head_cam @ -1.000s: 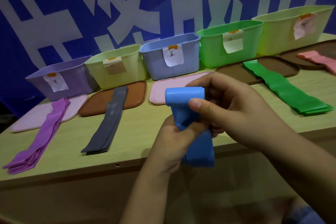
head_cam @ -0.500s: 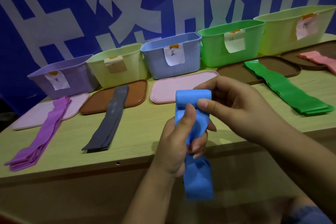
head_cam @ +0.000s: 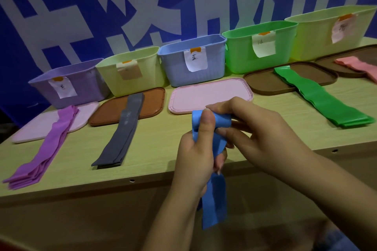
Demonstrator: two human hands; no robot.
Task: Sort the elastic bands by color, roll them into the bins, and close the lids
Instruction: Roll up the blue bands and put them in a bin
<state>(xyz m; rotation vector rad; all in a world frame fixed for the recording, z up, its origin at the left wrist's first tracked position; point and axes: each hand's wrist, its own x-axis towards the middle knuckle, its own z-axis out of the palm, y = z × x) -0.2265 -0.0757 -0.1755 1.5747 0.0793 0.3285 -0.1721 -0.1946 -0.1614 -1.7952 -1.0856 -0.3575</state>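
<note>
Both hands hold a blue elastic band (head_cam: 215, 208) just in front of the table's near edge. My left hand (head_cam: 195, 159) grips its middle, thumb pressed on the rolled top end. My right hand (head_cam: 257, 134) pinches that roll from the right. The band's loose tail hangs down below my left hand. On the table lie a purple band stack (head_cam: 44, 149), a grey band (head_cam: 120, 138), a green band stack (head_cam: 322, 98) and a pink band (head_cam: 359, 65). Behind them stand open bins: purple (head_cam: 85, 87), pale yellow (head_cam: 146, 75), blue (head_cam: 175, 69), green (head_cam: 238, 57), large yellow (head_cam: 314, 36).
Lids lie flat in front of the bins: a pale pink one (head_cam: 36, 126) under the purple bands, a brown one (head_cam: 110, 110) under the grey band, a pink one (head_cam: 208, 96), and two dark brown ones (head_cam: 263, 83) at right. A blue banner forms the backdrop.
The roll at the band's top has grown tighter and moved slightly toward the table. My left thumb has shifted up onto the roll, and the hanging tail has lengthened below my left hand.
</note>
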